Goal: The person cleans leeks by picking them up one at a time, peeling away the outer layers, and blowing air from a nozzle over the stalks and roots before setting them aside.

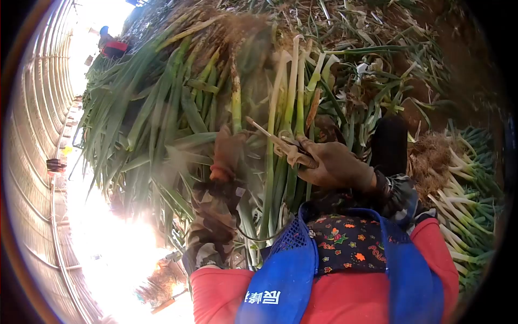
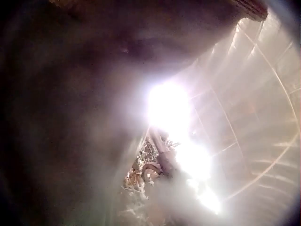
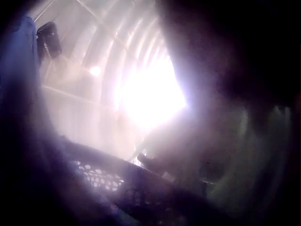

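In the head view, my gloved left hand (image 1: 229, 154) grips an upright green onion (image 1: 236, 102) whose upper end is brown and dirty. To its right, my gloved right hand (image 1: 332, 162) has its fingers curled at several pale green onion stalks (image 1: 291, 89). A thin pale strip (image 1: 261, 128) juts from those fingers toward the left hand. Long green leaves hang below both hands, toward my lap. Both wrist views are dark, hazy and glared, so the fingers do not show there.
A large heap of leafy green onions (image 1: 145, 102) lies at the left. Cleaned onions (image 1: 458, 216) with white stems lie in a row at the right. Dry leaf scraps (image 1: 377, 81) cover the ground ahead. Strong glare comes from beside the ribbed greenhouse wall (image 1: 38, 162).
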